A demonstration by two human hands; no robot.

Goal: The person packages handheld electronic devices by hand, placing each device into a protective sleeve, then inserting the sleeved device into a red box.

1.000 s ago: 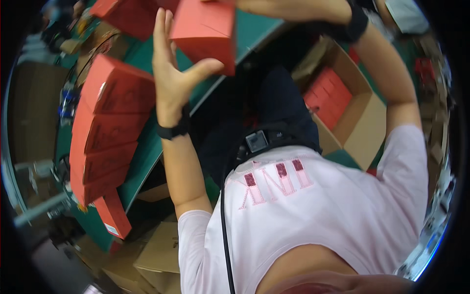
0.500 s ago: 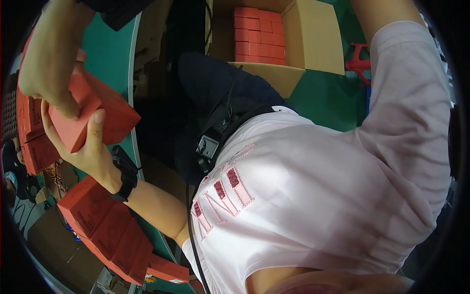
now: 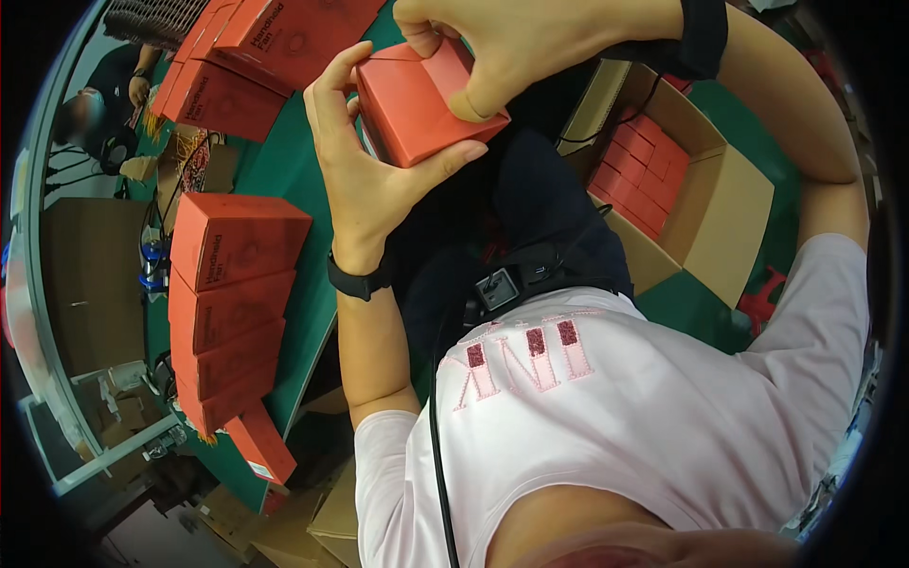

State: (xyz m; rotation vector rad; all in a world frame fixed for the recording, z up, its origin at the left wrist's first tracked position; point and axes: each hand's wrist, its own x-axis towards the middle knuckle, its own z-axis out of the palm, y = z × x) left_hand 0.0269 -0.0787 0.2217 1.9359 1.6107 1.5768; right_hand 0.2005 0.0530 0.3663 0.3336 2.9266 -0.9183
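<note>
A small red carton (image 3: 417, 109) is held between both of my hands above the edge of a green table (image 3: 284, 180). My left hand (image 3: 365, 180) cups it from below and from the left side, thumb along its lower edge. From above, my right hand (image 3: 511, 43) pinches its top flap and right corner. Both wrists wear black bands.
A row of red cartons (image 3: 232, 312) lies along the table's left side, and more red cartons (image 3: 256, 52) sit at the top. An open cardboard box (image 3: 729, 218) with several red cartons inside stands on the floor at right. Another person (image 3: 104, 104) sits at far left.
The view has swung round. The red carton has moved from the left side up to the top middle, with both hands still on it.
</note>
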